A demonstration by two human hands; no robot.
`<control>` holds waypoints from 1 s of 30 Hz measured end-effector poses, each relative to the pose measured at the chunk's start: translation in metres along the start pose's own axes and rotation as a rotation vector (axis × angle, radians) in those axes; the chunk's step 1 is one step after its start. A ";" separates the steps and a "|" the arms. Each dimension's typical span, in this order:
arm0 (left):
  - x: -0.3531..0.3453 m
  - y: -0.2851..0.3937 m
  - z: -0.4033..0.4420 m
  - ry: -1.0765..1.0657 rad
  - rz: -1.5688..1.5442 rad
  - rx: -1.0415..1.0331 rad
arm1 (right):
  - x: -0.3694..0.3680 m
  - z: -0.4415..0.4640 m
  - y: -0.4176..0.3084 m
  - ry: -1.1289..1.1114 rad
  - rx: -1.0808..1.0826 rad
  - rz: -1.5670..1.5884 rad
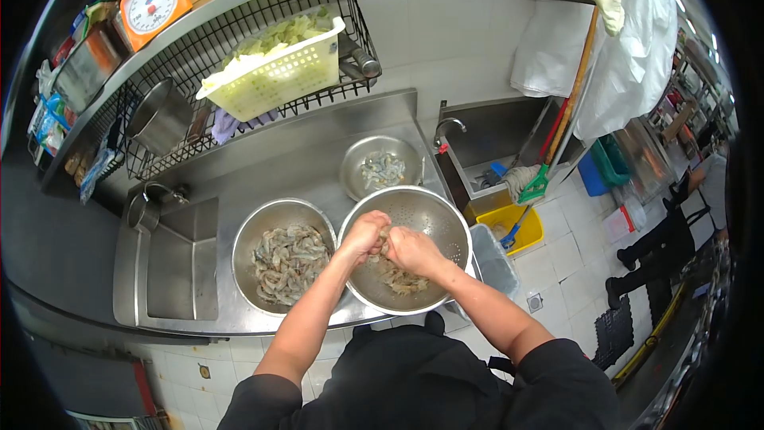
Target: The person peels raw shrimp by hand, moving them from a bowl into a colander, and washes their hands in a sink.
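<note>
My left hand (367,236) and my right hand (414,252) meet over a steel colander (439,219), fingers closed around a shrimp (384,240) that is mostly hidden between them. Shells and shrimp scraps (404,279) lie in the bottom of the colander. To the left, a steel bowl (248,239) holds a heap of grey whole shrimp (291,261). Behind the colander, a smaller steel bowl (355,161) contains peeled shrimp (383,170).
A sink (183,271) with a tap is at the counter's left. Above hangs a wire rack with a yellow basket (278,80) of leafy greens. At right stand a mop (523,181), a yellow bucket (525,231) and a grey bin (495,259). Another person (676,231) is at far right.
</note>
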State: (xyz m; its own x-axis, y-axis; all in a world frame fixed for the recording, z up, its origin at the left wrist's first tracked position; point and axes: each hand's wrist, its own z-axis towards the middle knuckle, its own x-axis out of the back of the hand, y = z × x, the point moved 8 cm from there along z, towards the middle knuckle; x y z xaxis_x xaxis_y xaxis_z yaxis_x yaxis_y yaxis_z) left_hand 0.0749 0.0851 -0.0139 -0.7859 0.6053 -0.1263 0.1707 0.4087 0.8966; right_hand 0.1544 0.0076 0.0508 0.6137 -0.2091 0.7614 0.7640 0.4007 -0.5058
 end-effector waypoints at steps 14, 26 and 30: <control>-0.004 -0.007 -0.019 0.105 -0.720 -0.325 | -0.032 -0.002 0.021 -0.024 -0.279 0.438; 0.023 -0.014 -0.028 0.313 -0.638 -0.204 | -0.057 -0.034 0.029 -0.603 -0.178 0.031; 0.009 -0.015 -0.029 0.208 -0.251 -0.160 | 0.001 -0.018 0.030 -0.017 -0.426 0.288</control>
State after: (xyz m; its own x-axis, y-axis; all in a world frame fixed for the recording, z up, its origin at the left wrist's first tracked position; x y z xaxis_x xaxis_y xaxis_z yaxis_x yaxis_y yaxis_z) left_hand 0.0482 0.0641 -0.0164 -0.8986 0.3405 -0.2768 -0.1256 0.4049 0.9057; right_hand 0.1809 0.0036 0.0291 0.8106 -0.1278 0.5715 0.5800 0.0402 -0.8137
